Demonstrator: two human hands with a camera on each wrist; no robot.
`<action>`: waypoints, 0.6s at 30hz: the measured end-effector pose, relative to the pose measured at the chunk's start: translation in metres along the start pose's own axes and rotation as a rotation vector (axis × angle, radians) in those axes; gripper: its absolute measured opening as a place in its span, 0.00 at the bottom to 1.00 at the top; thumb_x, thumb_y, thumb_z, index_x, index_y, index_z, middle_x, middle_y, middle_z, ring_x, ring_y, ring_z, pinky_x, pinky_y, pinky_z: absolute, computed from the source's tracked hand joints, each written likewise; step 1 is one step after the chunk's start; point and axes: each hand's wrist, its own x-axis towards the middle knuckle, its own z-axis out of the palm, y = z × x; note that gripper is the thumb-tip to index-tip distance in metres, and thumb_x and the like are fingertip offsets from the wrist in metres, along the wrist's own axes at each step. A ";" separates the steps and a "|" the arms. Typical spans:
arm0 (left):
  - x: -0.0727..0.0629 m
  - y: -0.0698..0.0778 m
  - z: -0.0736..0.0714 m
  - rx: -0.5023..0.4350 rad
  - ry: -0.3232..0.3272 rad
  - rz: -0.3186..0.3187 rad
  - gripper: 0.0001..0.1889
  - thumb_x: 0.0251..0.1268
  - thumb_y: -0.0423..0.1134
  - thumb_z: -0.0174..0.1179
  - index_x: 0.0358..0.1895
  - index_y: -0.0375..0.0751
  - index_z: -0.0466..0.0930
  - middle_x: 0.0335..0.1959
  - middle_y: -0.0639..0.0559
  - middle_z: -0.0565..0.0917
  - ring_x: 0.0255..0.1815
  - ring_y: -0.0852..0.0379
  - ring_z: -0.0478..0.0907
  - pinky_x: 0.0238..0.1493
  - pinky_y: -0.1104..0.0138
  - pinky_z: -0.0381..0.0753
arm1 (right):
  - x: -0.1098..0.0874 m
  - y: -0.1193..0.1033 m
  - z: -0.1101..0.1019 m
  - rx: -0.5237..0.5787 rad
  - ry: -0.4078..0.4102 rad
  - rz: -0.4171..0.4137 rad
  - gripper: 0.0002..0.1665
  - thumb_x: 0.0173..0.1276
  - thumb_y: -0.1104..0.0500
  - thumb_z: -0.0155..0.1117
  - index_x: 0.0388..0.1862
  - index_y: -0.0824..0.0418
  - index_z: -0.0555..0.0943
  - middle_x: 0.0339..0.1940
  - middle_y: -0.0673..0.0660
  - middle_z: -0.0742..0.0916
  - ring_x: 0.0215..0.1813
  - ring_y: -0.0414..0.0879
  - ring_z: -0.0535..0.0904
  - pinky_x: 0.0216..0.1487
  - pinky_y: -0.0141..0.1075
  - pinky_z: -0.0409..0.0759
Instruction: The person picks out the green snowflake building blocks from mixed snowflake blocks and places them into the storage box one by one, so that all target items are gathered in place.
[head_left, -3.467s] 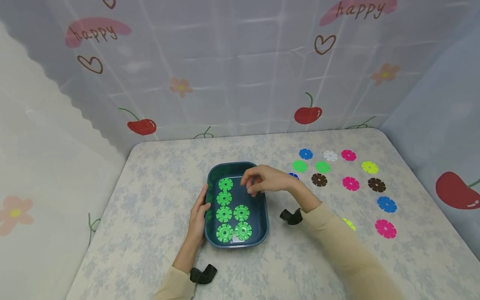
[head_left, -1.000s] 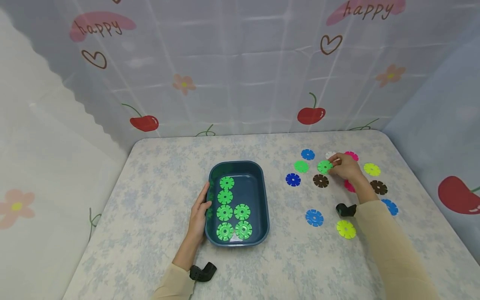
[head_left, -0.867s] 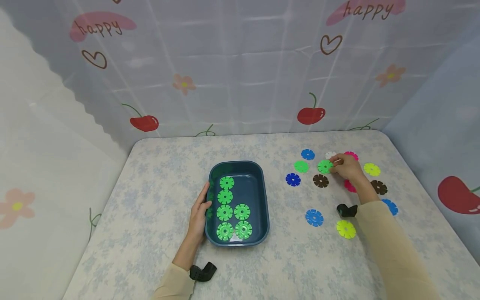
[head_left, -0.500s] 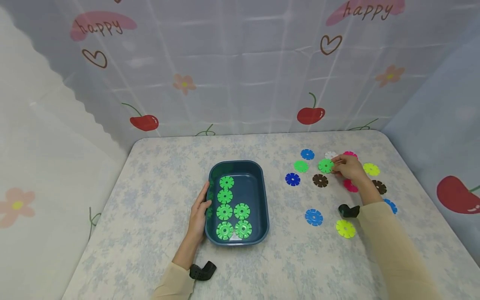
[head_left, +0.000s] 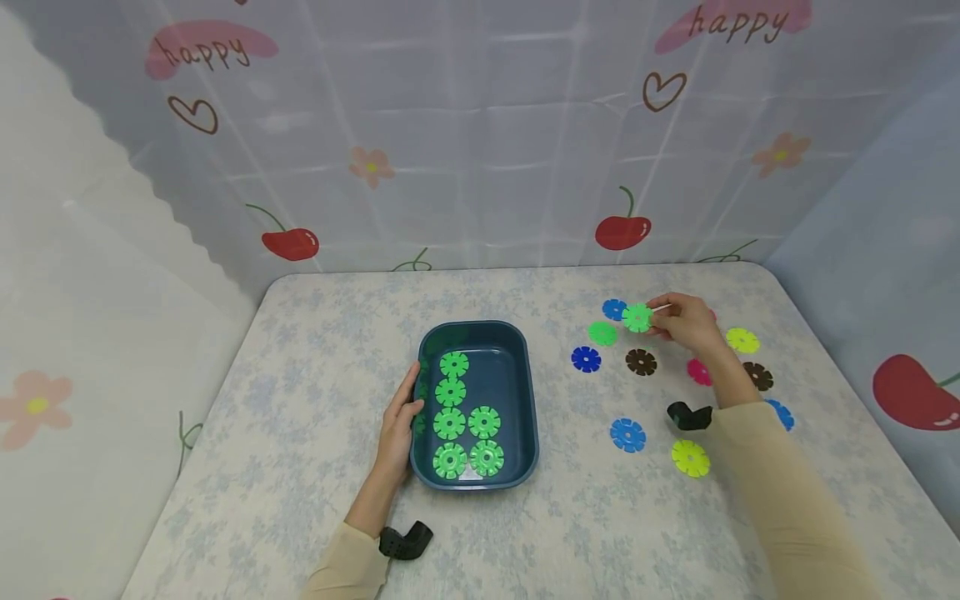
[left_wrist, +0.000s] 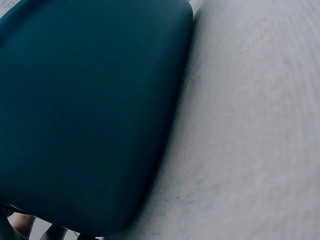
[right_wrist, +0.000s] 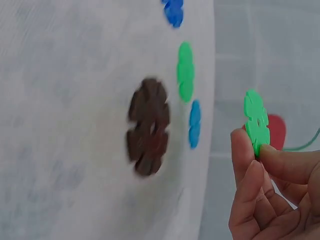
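Observation:
My right hand pinches a green notched plastic disc between thumb and fingertips, lifted above the table. In the right wrist view the raised disc is seen at an angle. My left hand holds the left side of a dark blue tray, thumb at the rim and fingers along the outer wall. Several green discs lie inside the tray, in a left column and a shorter one beside it. The left wrist view is mostly filled by the tray wall, with fingertips dimly visible below.
Loose discs lie right of the tray: green, dark blue, brown, light blue, yellow and others. My right hand and arm partly cover pink discs. A patterned curtain hangs behind the table.
My right hand has gone from above the tray to the loose discs, taken hold of a green disc, and raised it up and leftward. The left hand stays at the tray.

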 end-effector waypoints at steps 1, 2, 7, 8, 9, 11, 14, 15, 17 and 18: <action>0.000 0.000 0.000 0.000 0.002 -0.001 0.30 0.75 0.31 0.36 0.78 0.51 0.53 0.80 0.58 0.52 0.81 0.58 0.42 0.79 0.55 0.42 | 0.000 -0.005 0.002 -0.003 -0.012 -0.016 0.18 0.72 0.64 0.56 0.57 0.71 0.74 0.39 0.63 0.83 0.36 0.51 0.87 0.35 0.33 0.83; 0.000 0.000 0.000 0.001 0.004 -0.002 0.30 0.75 0.31 0.37 0.78 0.52 0.53 0.80 0.59 0.52 0.81 0.58 0.42 0.79 0.55 0.42 | -0.001 -0.010 0.004 -0.006 -0.025 -0.035 0.18 0.72 0.64 0.56 0.57 0.71 0.75 0.40 0.64 0.83 0.37 0.51 0.87 0.35 0.32 0.83; 0.000 0.000 0.000 0.005 0.006 0.001 0.30 0.75 0.31 0.37 0.78 0.52 0.53 0.79 0.59 0.52 0.81 0.59 0.42 0.79 0.55 0.42 | -0.005 -0.040 0.019 -0.031 -0.063 -0.119 0.17 0.73 0.63 0.57 0.57 0.69 0.77 0.41 0.65 0.82 0.39 0.53 0.87 0.37 0.31 0.82; 0.000 -0.001 0.000 0.006 0.005 0.002 0.30 0.75 0.32 0.37 0.78 0.52 0.53 0.79 0.59 0.52 0.81 0.59 0.42 0.79 0.56 0.42 | -0.005 -0.045 0.022 -0.032 -0.070 -0.139 0.17 0.73 0.63 0.57 0.57 0.69 0.78 0.41 0.65 0.82 0.39 0.54 0.87 0.38 0.33 0.83; 0.000 -0.001 0.000 0.005 0.005 0.005 0.30 0.75 0.31 0.37 0.78 0.52 0.53 0.79 0.59 0.52 0.81 0.59 0.42 0.79 0.56 0.42 | -0.006 -0.051 0.026 -0.030 -0.077 -0.158 0.17 0.73 0.62 0.57 0.57 0.68 0.78 0.40 0.65 0.82 0.40 0.55 0.86 0.38 0.34 0.83; 0.000 -0.001 0.000 0.005 0.003 0.005 0.30 0.75 0.32 0.37 0.78 0.52 0.53 0.80 0.59 0.52 0.81 0.59 0.42 0.79 0.56 0.42 | -0.008 -0.062 0.034 -0.020 -0.100 -0.202 0.17 0.72 0.62 0.58 0.56 0.67 0.79 0.40 0.65 0.83 0.41 0.58 0.86 0.39 0.37 0.84; 0.000 -0.001 0.000 0.002 0.002 0.007 0.30 0.75 0.31 0.37 0.78 0.52 0.53 0.80 0.59 0.52 0.81 0.58 0.42 0.79 0.55 0.42 | -0.010 -0.077 0.046 -0.016 -0.143 -0.267 0.16 0.71 0.62 0.59 0.55 0.66 0.81 0.40 0.65 0.83 0.39 0.57 0.85 0.39 0.40 0.84; 0.000 -0.001 0.000 0.001 0.001 0.007 0.30 0.75 0.31 0.37 0.78 0.52 0.53 0.80 0.59 0.52 0.81 0.58 0.42 0.79 0.55 0.42 | -0.010 -0.083 0.051 -0.014 -0.158 -0.286 0.16 0.71 0.63 0.60 0.55 0.65 0.82 0.41 0.65 0.84 0.38 0.56 0.84 0.38 0.40 0.84; 0.000 -0.001 0.000 0.000 -0.001 0.007 0.30 0.75 0.31 0.37 0.78 0.52 0.53 0.80 0.58 0.51 0.81 0.58 0.41 0.79 0.54 0.42 | -0.012 -0.093 0.060 -0.019 -0.191 -0.328 0.15 0.70 0.63 0.60 0.54 0.65 0.83 0.41 0.64 0.84 0.35 0.51 0.83 0.38 0.41 0.84; 0.000 -0.001 0.000 -0.001 -0.001 0.007 0.30 0.75 0.31 0.37 0.78 0.52 0.52 0.80 0.58 0.51 0.81 0.58 0.41 0.79 0.55 0.42 | -0.013 -0.098 0.065 -0.021 -0.211 -0.355 0.15 0.70 0.64 0.60 0.53 0.65 0.83 0.40 0.64 0.84 0.34 0.49 0.83 0.37 0.41 0.84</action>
